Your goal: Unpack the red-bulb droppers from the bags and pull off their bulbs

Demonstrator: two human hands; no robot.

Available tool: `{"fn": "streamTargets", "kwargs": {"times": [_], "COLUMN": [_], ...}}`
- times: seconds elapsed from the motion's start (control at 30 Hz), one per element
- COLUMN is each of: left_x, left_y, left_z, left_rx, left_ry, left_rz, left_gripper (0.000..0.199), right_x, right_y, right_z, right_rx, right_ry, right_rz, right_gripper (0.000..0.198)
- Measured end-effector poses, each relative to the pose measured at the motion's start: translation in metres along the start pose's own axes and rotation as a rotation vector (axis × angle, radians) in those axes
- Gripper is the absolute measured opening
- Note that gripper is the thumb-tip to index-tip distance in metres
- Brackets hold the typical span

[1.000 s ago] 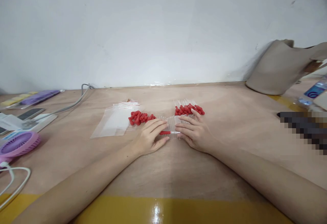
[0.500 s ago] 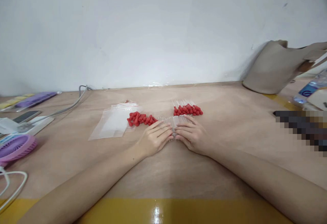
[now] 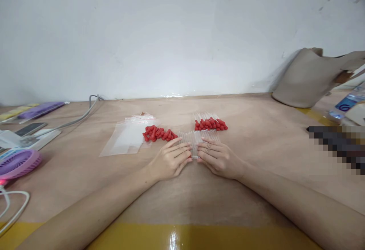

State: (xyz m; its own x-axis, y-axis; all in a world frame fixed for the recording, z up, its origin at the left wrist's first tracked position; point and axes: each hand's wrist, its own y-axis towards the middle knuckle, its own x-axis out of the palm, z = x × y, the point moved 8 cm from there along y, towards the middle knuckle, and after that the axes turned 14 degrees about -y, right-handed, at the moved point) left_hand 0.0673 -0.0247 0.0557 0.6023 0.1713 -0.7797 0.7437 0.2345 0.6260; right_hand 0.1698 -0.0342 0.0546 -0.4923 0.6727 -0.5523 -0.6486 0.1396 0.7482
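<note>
A row of clear thin tubes (image 3: pixel 194 143), like glass dropper tubes, lies on the table between my hands. My left hand (image 3: pixel 174 158) rests over the row's left part, fingers on top and thumb at the near ends. From the right, my right hand (image 3: pixel 216 156) holds the other side in the same way. Just behind the left fingers is a heap of red rubber bulbs (image 3: pixel 159 133). Farther back on the right lie several droppers, their red bulbs (image 3: pixel 211 123) toward me and their clear tubes (image 3: pixel 205 116) pointing to the wall. My palms are hidden.
Clear zip bags (image 3: pixel 122 139) lie left of the red bulbs. Along the left side are a purple fan (image 3: pixel 21 162), a phone (image 3: pixel 30 129), a grey cable (image 3: pixel 76 120) and packaged purple items (image 3: pixel 41 110). A beige bag (image 3: pixel 302 78) and a bottle (image 3: pixel 346 103) stand right.
Both hands have shifted slightly toward me and parted a little, showing more of the clear tubes. The near ends of the tubes look more even. The red bulbs stay in place.
</note>
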Motion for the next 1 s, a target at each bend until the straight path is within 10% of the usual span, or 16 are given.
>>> {"fn": "streamTargets", "kwargs": {"times": [0.5,0.7,1.0], "left_x": [-0.026,-0.083,-0.095], "left_y": [-0.017,-0.034,-0.092], "left_z": [-0.020,-0.078,-0.152], "left_rx": [-0.111,-0.560,-1.305], "left_ry": [0.008,0.136,-0.164], "left_rz": [0.118,0.365,0.249], "left_gripper": [0.011,0.020,0.025], "right_x": [-0.008,0.002,0.013], "right_y": [-0.012,-0.020,-0.023], "right_z": [0.027,0.057,0.063], "right_rx": [0.109,0.432,0.568], "right_ry": [-0.023,-0.222,-0.225], "right_rz": [0.051,-0.066,-0.150], "right_gripper": [0.014,0.017,0.016]}}
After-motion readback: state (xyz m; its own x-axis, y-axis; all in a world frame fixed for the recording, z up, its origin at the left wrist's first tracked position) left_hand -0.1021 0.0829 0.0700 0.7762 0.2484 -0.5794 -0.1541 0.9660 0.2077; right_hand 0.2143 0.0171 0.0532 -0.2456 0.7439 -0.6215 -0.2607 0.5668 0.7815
